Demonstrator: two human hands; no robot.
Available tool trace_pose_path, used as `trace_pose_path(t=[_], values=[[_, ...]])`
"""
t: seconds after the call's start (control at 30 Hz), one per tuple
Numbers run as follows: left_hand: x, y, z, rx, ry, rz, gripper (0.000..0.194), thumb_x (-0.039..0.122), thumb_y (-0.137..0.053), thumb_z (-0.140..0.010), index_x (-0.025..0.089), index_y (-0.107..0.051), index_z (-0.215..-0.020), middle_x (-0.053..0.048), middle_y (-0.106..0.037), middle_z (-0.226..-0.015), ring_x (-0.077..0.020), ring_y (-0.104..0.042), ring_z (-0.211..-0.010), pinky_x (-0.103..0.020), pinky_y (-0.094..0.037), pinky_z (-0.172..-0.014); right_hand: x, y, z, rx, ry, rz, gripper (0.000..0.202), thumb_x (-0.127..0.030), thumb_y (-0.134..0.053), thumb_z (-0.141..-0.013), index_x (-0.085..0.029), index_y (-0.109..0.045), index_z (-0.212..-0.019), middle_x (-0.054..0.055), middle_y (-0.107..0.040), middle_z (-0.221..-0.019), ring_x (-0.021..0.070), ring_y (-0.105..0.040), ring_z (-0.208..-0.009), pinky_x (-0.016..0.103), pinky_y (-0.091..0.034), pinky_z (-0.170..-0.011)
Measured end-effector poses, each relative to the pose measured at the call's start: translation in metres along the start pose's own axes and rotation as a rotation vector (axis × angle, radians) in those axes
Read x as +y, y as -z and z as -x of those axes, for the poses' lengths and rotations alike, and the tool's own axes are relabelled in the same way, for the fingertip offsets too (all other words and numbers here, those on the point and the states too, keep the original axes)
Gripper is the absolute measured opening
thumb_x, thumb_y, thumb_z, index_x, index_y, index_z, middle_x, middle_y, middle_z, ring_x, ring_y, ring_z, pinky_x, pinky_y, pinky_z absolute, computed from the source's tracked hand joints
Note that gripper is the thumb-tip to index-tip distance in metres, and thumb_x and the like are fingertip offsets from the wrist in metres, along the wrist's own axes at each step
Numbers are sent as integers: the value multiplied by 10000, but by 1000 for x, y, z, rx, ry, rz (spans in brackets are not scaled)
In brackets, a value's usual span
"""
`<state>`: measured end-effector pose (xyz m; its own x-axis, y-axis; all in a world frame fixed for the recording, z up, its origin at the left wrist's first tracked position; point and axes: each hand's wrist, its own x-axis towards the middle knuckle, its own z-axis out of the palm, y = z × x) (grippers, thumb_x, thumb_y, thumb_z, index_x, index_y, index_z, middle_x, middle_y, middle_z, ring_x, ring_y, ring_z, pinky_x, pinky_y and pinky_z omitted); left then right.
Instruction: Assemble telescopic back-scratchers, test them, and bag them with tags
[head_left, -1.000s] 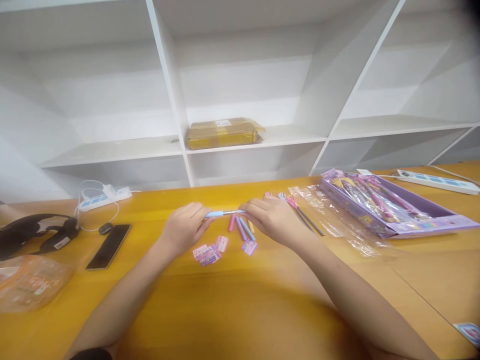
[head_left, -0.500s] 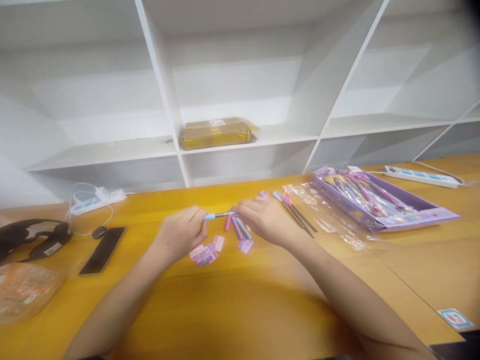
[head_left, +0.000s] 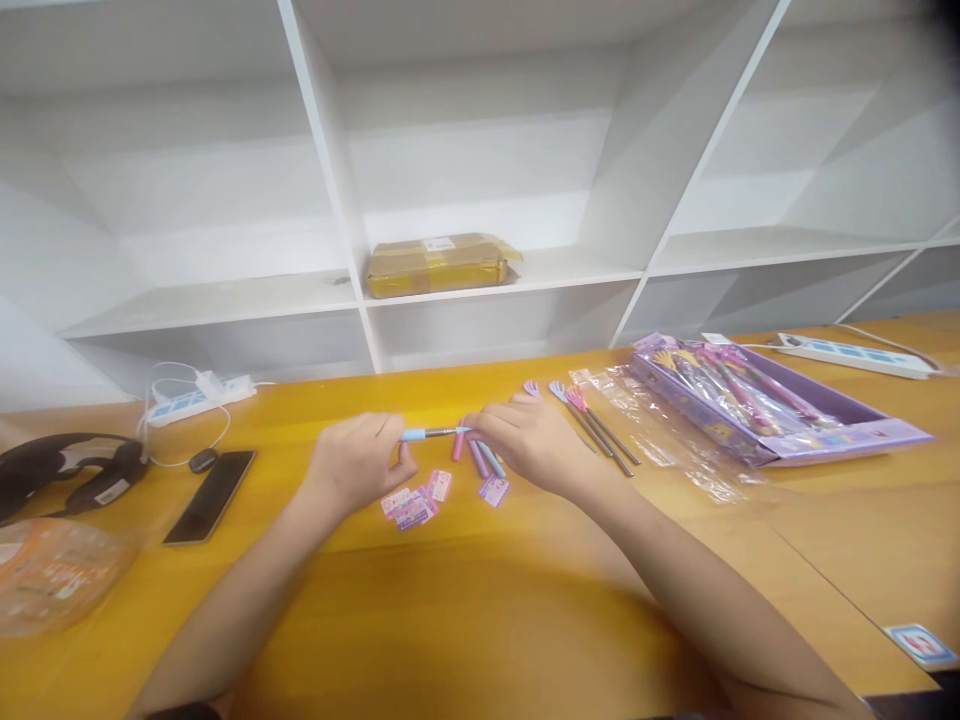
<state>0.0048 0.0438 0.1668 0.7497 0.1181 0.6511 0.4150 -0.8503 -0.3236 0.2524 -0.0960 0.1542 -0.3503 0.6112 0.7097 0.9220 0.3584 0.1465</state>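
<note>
Between my hands a thin stick with a light blue handle and a metal rod is held level above the table. My left hand is closed on its blue handle end. The fingers of my right hand pinch its other end, which they partly hide. Under it lie a pink tube, a purple tube and a blue tube. Small printed cards lie nearer me, with one more card to their right. Hand-shaped heads on metal rods rest beyond my right hand.
On the right, an open purple box holds wrapped sticks beside clear plastic wrap. At left are a phone, a power strip, a black strap-like item and a plastic bag. A taped carton sits on the shelf.
My left hand has shifted slightly left along the stick, and more of the metal rod shows between the hands. The whole view has moved a little.
</note>
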Motion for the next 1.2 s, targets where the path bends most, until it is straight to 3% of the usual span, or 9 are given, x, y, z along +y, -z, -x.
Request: trace_pose_path(t=[0.17,0.3,0.47,0.6,0.7,0.8,1.0,1.2], values=[[-11,-5,2,4,30,-1,159,257,-565,-807,217,-521,-659,-3,-570,-564,-167,-506,-541,-307,-253,-518,6,1,2,25,20,63,193,-222,-508,-1135,-199,-676,-1042,-17,-684,-734,121,-576,-656,326,-283,-663],[-38,-8,2,21,94,-25,183,274,-568,-784,218,-514,-619,-20,-573,-552,-178,-491,-537,-311,-234,-526,26,11,5,61,-9,118,211,-162,-491,-1121,-219,-686,-1066,-9,-726,-777,124,-608,-701,327,-304,-688],[-100,-9,13,35,199,-51,185,274,-569,-711,218,-448,-582,-29,-537,-550,-179,-447,-562,-316,-245,-572,81,38,22,107,-58,217,186,-251,-563,-1107,-232,-729,-1025,19,-766,-814,145,-643,-737,325,-364,-730],[-163,-8,39,-11,325,-141,199,309,-498,-754,208,-431,-596,-42,-502,-594,-177,-428,-633,-299,-217,-623,139,73,63,217,-223,342,259,-324,-561,-1102,-228,-768,-981,71,-784,-859,185,-675,-795,328,-433,-768],[-193,-6,56,-26,358,-211,197,357,-462,-769,216,-465,-631,-53,-517,-618,-200,-453,-672,-303,-221,-632,169,96,95,301,-288,404,239,-340,-598,-1073,-239,-770,-942,49,-777,-826,193,-643,-740,321,-465,-749],[-198,-6,59,-45,350,-245,208,380,-460,-777,224,-467,-639,-49,-500,-608,-210,-468,-681,-311,-233,-639,178,106,109,324,-309,391,189,-297,-611,-1054,-240,-769,-968,47,-776,-839,197,-659,-770,303,-500,-750],[-172,6,41,-91,320,-233,195,358,-480,-750,226,-441,-612,-38,-546,-600,-191,-476,-639,-305,-266,-625,177,105,111,257,-437,356,178,-262,-573,-1039,-228,-745,-1072,65,-756,-914,189,-696,-836,286,-505,-765],[-166,16,39,-25,275,-220,169,310,-482,-746,223,-481,-601,-22,-537,-572,-180,-484,-618,-299,-294,-627,180,98,115,199,-549,349,207,-290,-563,-1043,-225,-733,-1141,81,-749,-983,173,-666,-816,285,-486,-773]])
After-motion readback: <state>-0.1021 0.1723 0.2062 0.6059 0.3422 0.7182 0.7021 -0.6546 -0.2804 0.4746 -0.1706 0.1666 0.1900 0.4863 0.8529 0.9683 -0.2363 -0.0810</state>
